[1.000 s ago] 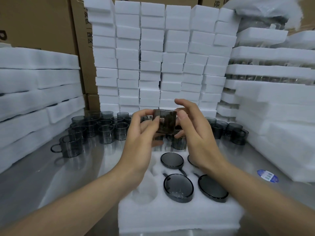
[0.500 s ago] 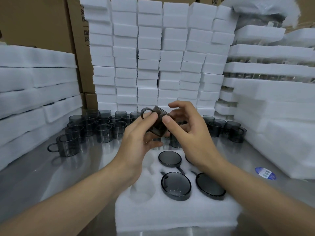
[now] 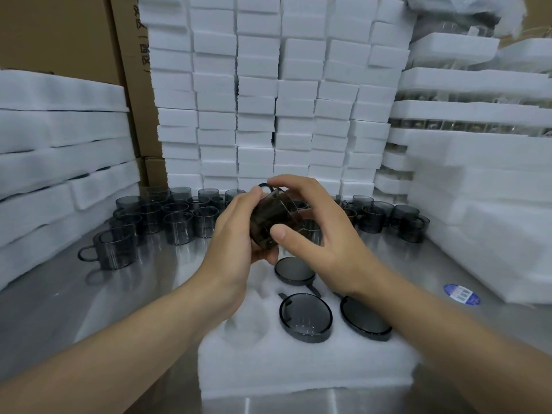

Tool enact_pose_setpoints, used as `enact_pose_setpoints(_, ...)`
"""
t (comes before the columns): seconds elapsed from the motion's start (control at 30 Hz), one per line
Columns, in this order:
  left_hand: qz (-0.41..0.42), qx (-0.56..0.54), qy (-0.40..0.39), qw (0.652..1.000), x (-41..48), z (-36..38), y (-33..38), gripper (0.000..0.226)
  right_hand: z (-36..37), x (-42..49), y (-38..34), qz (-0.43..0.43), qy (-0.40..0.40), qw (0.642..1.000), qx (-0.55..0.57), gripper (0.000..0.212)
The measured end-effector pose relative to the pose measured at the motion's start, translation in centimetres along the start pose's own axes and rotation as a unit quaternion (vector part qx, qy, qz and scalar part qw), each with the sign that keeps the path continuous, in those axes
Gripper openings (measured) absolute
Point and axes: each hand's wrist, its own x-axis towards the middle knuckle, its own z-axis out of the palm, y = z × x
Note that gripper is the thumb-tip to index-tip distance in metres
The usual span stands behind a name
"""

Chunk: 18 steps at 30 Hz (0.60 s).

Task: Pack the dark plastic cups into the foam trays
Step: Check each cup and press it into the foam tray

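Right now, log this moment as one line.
left hand: grips dark plastic cup; right hand: grips same cup; foam tray: three seated cups visible; stage: cup not yet seated

Smoky dark-grey see-through cups [image 3: 179,227], white foam tray [image 3: 304,366], brown cartons [image 3: 56,34], blue-and-white sticker [image 3: 461,294], silvery table [image 3: 89,294].

The raised cup [image 3: 270,222] is showing smoky, see-through dark plastic with a smooth, glossy wall. The seated cups [image 3: 305,318] in the near foam tray [image 3: 298,363] are gleaming the same way, light glinting along their rims. The tray itself is looking white, matt and finely fuzzy. The tabletop [image 3: 59,309] is mirroring cups and foam like brushed metal, smooth with a soft sheen. The far foam blocks [image 3: 257,85] are looking matt white with rough-cut edges. At far left, the boxes [image 3: 59,34] are showing plain brown, matt cardboard.
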Motion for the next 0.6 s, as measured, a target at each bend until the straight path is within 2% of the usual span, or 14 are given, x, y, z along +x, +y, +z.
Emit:
enact_pose_setpoints(0.1,-0.003,-0.001,-0.001,1.000,-0.27,0.12,0.15,0.045,0.05,-0.04,-0.16,-0.029,-0.023,0.999,-0.017,0.055)
enact_pose_setpoints(0.2,-0.008,-0.009,0.001,1.000,-0.49,0.33,0.35,0.054,0.30,-0.01,-0.17,-0.038,-0.014,0.998,-0.047,0.050)
enact_pose_setpoints(0.43,-0.049,-0.026,-0.016,0.998,-0.43,0.31,0.50,0.063,0.64,0.19,-0.04,-0.021,0.034,0.995,-0.091,0.050)
enact_pose_setpoints(0.6,-0.047,-0.021,-0.017,0.998,-0.70,0.54,0.81,0.071,0.53,0.24,-0.14,-0.001,0.029,0.996,-0.083,0.050)
